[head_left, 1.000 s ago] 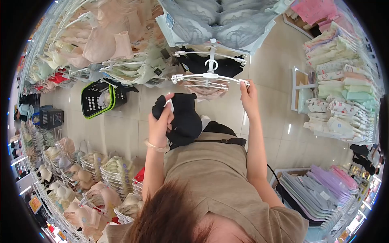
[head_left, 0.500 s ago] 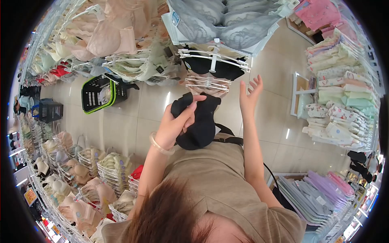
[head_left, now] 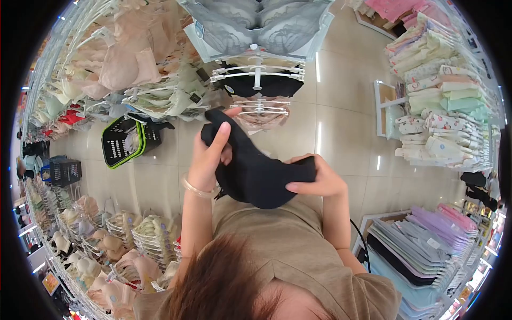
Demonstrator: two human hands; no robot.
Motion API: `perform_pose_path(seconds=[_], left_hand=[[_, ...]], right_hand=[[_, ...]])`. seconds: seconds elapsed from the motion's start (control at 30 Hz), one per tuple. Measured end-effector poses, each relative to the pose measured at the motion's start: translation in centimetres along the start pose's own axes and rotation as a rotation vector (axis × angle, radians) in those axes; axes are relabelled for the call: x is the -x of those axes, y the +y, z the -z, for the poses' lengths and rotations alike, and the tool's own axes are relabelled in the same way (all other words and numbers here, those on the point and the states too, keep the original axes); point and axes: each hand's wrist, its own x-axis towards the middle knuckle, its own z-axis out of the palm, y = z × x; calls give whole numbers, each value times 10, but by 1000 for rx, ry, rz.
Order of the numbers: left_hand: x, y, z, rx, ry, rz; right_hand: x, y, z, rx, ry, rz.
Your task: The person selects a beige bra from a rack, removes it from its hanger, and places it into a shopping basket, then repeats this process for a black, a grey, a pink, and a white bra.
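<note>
A black bra (head_left: pixel 260 178) is held in front of my body, spread between both hands. My left hand (head_left: pixel 209 154), with a pale bangle at the wrist, is closed on one upper end of it, the thumb lying over the fabric. On the other side my right hand (head_left: pixel 321 178) pinches the opposite end, thumb on top and fingers behind. Just beyond the held bra, several bras on white hangers (head_left: pixel 258 74) hang from a rack, among them a black one (head_left: pixel 261 85) and beige ones.
Grey lace bras (head_left: pixel 261 29) hang at the front. Racks of bras (head_left: pixel 122 58) stand on the left. A black basket with a green rim (head_left: pixel 125 141) stands left on the tiled floor (head_left: pixel 341 128). Hanging garments (head_left: pixel 437 114) and folded clothes (head_left: pixel 410 245) are on the right.
My right hand has come in from the raised, open position and taken hold of the bra's free end. The bra, previously hanging folded from my left hand, is now spread out sideways.
</note>
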Motion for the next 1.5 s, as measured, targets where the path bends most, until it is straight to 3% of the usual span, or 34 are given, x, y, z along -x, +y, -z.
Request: perform_pose_path(seconds=[0.07, 0.1, 0.13, 0.2, 0.27, 0.33, 0.37, 0.4, 0.47, 0.5, 0.53, 0.63, 0.7, 1.1, 1.27, 1.33, 1.4, 1.43, 1.47, 1.5], left_hand=[[-9, -18, 12, 20, -8, -169], [-14, -22, 17, -20, -79, -173], [-18, -28, 14, -21, -85, -175], [-23, -42, 2, 312, -57, 30], [-24, -62, -7, 778, -313, 346], [-18, -78, -20, 850, -318, 496], [-13, -80, -29, 1318, -426, 542], [-8, -80, -31, 1316, -432, 551], [2, -79, -29, 1130, -272, 271], [7, -80, -25, 1033, -190, 131], [15, -87, -7, 1035, -190, 131], [25, -89, 32, 858, -268, 195], [31, -70, 32, 774, -226, 306], [51, -34, 7, 591, -30, 186], [44, -53, 15, 465, 71, 218], [41, -65, 15, 420, 62, 199], [42, -75, 8, 273, 189, 293], [42, -82, 11, 249, 32, 281], [43, -85, 10, 249, 27, 282], [44, -84, 3, 398, -78, 313]], right_hand=[[22, 22, 9, -523, 61, 14], [25, 8, -9, -826, 250, 88], [30, 8, -10, -964, 226, 131], [31, 12, -14, -1098, 142, 350], [30, 7, -21, -1059, 214, 427], [31, 8, -20, -1016, 288, 507], [31, 13, -14, -1073, 349, 439], [31, 14, -10, -1129, 413, 368], [32, 9, -6, -1167, 395, 443], [35, 9, -4, -1073, 617, 337], [36, 9, -2, -968, 828, 227], [48, 25, 9, -1000, 905, 168], [55, 28, 13, -984, 917, 168], [50, 19, 10, -1027, 921, 127], [46, 18, 3, -858, 1021, 139], [44, 3, -5, -793, 966, 218], [46, -4, -14, -726, 915, 302], [52, -4, -19, -603, 769, 245], [55, -5, -23, -480, 624, 186], [52, -31, -27, -163, 410, 136]])
